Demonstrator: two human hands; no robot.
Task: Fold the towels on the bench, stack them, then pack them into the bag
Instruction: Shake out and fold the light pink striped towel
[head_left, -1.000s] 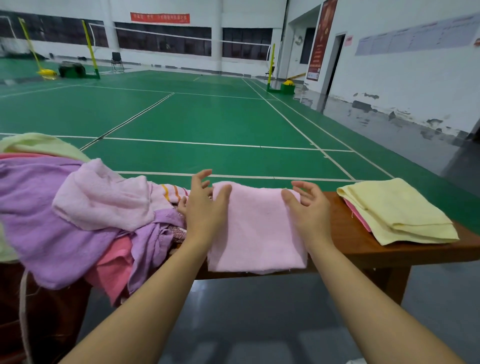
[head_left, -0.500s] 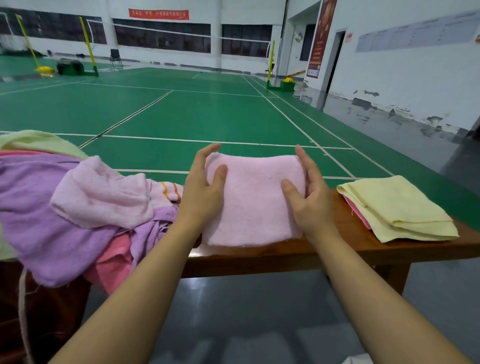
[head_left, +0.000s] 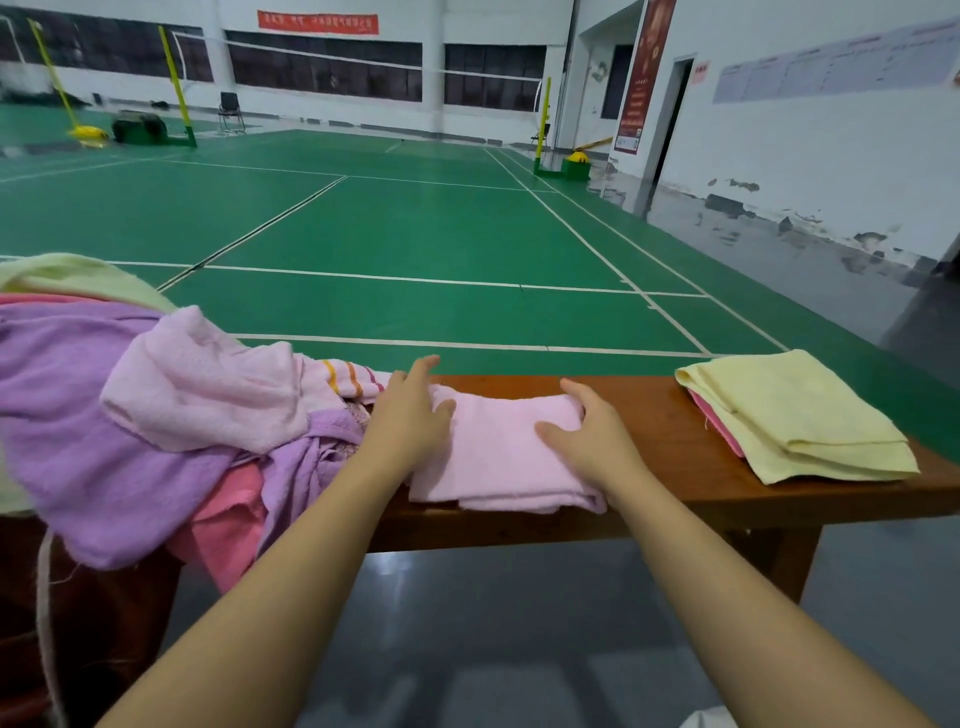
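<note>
As it lies folded on bench (head_left: 649, 415), pink towel (head_left: 498, 457) under both hands' fingers (head_left: 415, 374)

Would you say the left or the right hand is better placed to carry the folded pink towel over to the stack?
Probably the right hand: it rests on the pink towel on the side nearer the yellow-topped stack; the left hand sits by the unfolded pile.

A folded pink towel (head_left: 498, 457) lay flat on the bench (head_left: 654, 415), between the unfolded pile (head_left: 156, 405) and the folded yellow stack (head_left: 789, 415).
</note>
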